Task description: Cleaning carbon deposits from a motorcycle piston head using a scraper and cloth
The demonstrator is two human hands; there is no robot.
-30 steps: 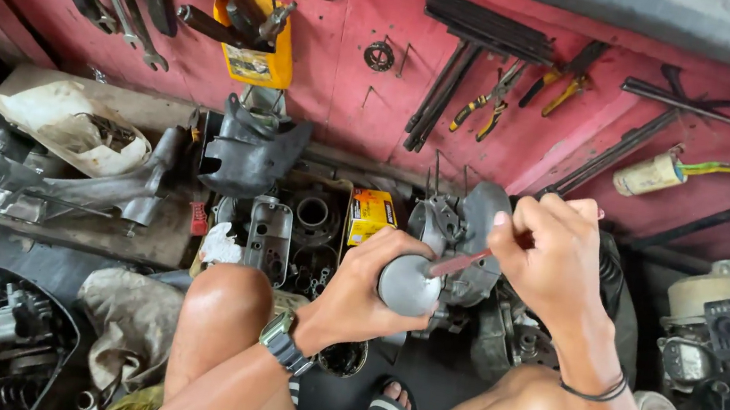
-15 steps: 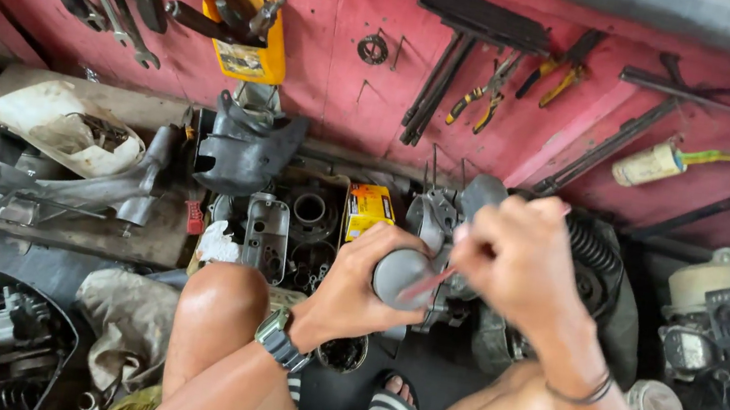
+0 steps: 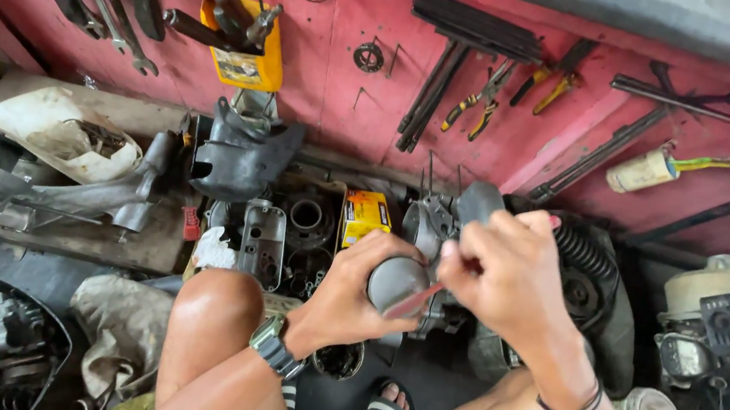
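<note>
Grey round part [image 3: 399,283]: cupped in the left hand [image 3: 352,294], its fingers wrapped shut around the part's near side.
Thin red tool [image 3: 414,299]: pinched by closed right hand [image 3: 502,277] fingers, slanting down-left across the part's face.
Nearer hand: both touching.
Open room: little; engine parts [image 3: 285,232] lie just beyond the fingers, knees below.

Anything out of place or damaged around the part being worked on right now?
Nothing near the hands stands out. The left hand grips a round grey metal part while the right hand works a thin reddish tool against it. Engine parts lie scattered below, none visibly broken.
</note>
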